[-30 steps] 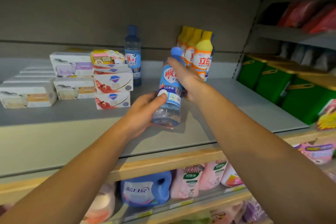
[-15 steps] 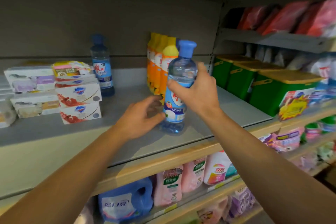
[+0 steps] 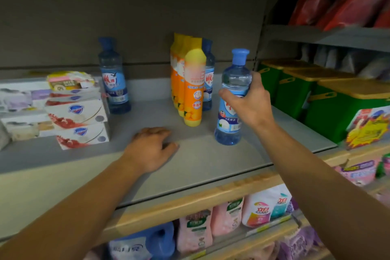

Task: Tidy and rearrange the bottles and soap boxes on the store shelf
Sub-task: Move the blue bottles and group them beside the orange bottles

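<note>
My right hand [image 3: 249, 101] grips a clear blue bottle [image 3: 231, 116] with a blue cap, standing upright on the grey shelf [image 3: 200, 160] to the right of a row of yellow-orange bottles [image 3: 193, 91]. Another blue bottle [image 3: 209, 82] stands behind that row, partly hidden. A third blue bottle [image 3: 114, 78] stands further left, next to stacked white soap boxes [image 3: 78, 124]. My left hand [image 3: 152, 148] rests palm down on the shelf, fingers loosely bent, holding nothing.
More soap boxes [image 3: 23, 99] are stacked at the far left. Green boxes with yellow lids [image 3: 329, 110] fill the neighbouring shelf on the right, red packs [image 3: 346, 6] above them. Pink and white refill pouches [image 3: 228, 217] and a blue jug [image 3: 143, 245] sit on the lower shelf.
The bottle went from tilted in both hands to upright on the shelf, right of the yellow row. My left hand let go and dropped onto the shelf.
</note>
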{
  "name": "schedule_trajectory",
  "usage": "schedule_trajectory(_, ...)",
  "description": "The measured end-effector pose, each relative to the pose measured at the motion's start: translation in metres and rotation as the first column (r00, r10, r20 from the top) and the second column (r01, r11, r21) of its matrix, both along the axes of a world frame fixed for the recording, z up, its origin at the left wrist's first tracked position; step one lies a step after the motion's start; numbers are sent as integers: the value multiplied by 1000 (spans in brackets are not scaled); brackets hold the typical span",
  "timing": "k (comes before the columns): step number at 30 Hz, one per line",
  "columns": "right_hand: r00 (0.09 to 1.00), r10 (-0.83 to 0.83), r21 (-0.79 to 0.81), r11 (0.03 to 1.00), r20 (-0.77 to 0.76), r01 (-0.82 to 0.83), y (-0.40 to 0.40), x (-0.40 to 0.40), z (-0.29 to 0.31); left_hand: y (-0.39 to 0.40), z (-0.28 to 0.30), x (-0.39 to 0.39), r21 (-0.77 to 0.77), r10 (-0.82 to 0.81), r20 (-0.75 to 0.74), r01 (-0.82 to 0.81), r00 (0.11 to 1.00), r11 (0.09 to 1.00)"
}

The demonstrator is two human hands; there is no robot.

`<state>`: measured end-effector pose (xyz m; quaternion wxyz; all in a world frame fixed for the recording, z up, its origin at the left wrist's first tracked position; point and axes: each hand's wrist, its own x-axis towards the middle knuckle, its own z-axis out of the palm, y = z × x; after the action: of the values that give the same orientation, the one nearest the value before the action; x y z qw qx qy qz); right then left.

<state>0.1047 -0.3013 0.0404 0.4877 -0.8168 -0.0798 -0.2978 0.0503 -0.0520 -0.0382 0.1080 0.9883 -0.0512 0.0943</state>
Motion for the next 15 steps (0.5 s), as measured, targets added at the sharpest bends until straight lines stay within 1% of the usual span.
schedule_trajectory(3,996,69,-9,998,-60,-70,0,-1,-15,1,-1,1,3,5,-9,-5,1000,1000)
schedule_trajectory(6,985,65,-133,987,-159,-87,-11,-9,-43,1,-3,2,19,1,-7,-1,1000,1000)
schedule_trajectory(9,987,-3,-214,976,-161,-32,-16,-5,-59,1,-3,3,19,7,-6,-7,1000,1000)
schedule_trajectory(12,989,-32,-221,975,-144,0,-6,14,-60,0,-2,2,3,18,-7,-18,1000,1000)
schedule_trajectory(15,985,-5,-215,976,-170,-33,7,41,-60,1,-2,2,-7,25,4,-25,1000,1000)
